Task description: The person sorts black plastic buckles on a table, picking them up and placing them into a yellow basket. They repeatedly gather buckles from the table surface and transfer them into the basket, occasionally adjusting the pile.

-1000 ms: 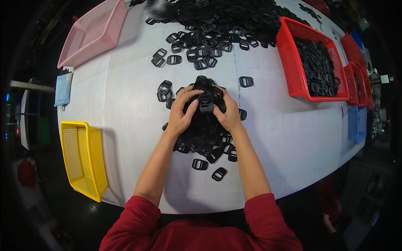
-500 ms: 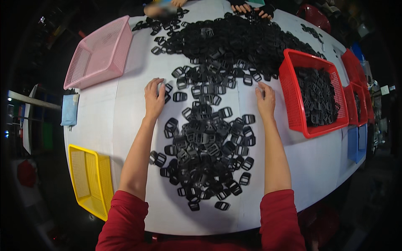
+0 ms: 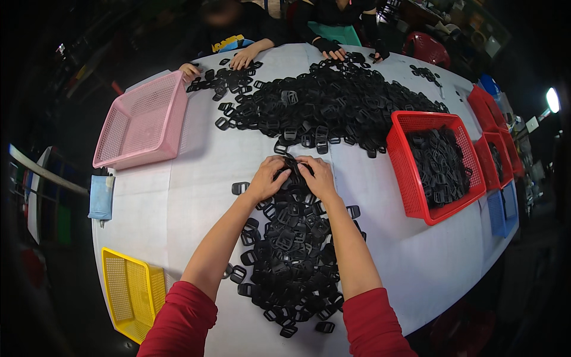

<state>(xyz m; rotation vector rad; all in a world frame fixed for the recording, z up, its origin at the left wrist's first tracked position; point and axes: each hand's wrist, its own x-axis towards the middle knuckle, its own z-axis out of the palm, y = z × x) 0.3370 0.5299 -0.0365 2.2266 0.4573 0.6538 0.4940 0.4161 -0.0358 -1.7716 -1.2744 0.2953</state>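
Both my hands meet over the far end of a near pile of black plastic strap buckles point(image 3: 289, 238). My left hand point(image 3: 267, 180) curls its fingers around buckles from the left. Opposite it, my right hand point(image 3: 317, 178) bends inward, fingers closed around buckles from the right. Some dark buckles show between the two hands; how many they hold is hidden. Beyond my fingertips lies a larger heap of buckles point(image 3: 339, 110), with a strip of white table between most of it and my hands.
A pink basket point(image 3: 169, 140) stands at the far left, a yellow basket point(image 3: 156, 285) at the near left. On the right, a red basket point(image 3: 410, 190) holds buckles, with more red and blue baskets beyond. Across the white table point(image 3: 202, 196), two people's hands touch buckles.
My hands have come together from either side of the buckles and closed on some. Fewer buckles now link the two piles. The view has tilted up, showing more of the people opposite.
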